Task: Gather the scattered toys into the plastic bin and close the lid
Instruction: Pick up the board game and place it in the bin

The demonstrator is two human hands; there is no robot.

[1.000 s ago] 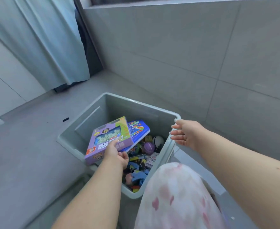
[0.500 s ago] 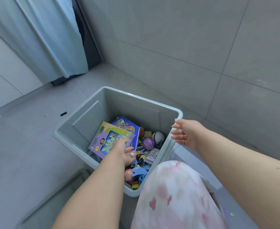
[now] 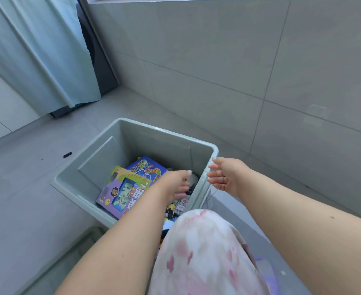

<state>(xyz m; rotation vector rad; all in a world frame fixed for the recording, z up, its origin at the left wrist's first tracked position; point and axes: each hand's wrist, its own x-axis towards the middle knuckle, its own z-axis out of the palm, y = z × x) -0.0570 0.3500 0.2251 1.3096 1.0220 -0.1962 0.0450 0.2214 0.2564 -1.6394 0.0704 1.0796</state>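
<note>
The plastic bin (image 3: 94, 160) is standing on a floor (image 3: 22, 188) of large grey tiles, close to a wall (image 3: 218, 60) that is covered with the same grey tiles. A pale blue curtain (image 3: 39, 50) is hanging at the upper left, and a dark appliance (image 3: 103, 67) is showing partly behind it. A small black piece (image 3: 67, 155) is lying on the floor, well apart from the bin on its left. The bin is open, and a grey panel (image 3: 73, 258), perhaps its lid, is lying on the floor near the lower left. Inside the bin a purple game box (image 3: 122, 192) is lying tilted on a blue game box (image 3: 147, 169), with small toys (image 3: 180, 204) beside them. The person's knee, in pink and white cloth (image 3: 203, 252), is covering the near corner. The left hand (image 3: 175, 184) is reaching inside the bin above the toys; its grip is loose, with relaxed fingers, and it is holding nothing. The right hand (image 3: 226, 175) is hovering just beside the right rim, its grip open and the fingers spread. Compared with a second ago, the purple box is no longer in the left hand but is resting in the bin, the left hand has moved to the right, and the right hand has let go of the rim.
</note>
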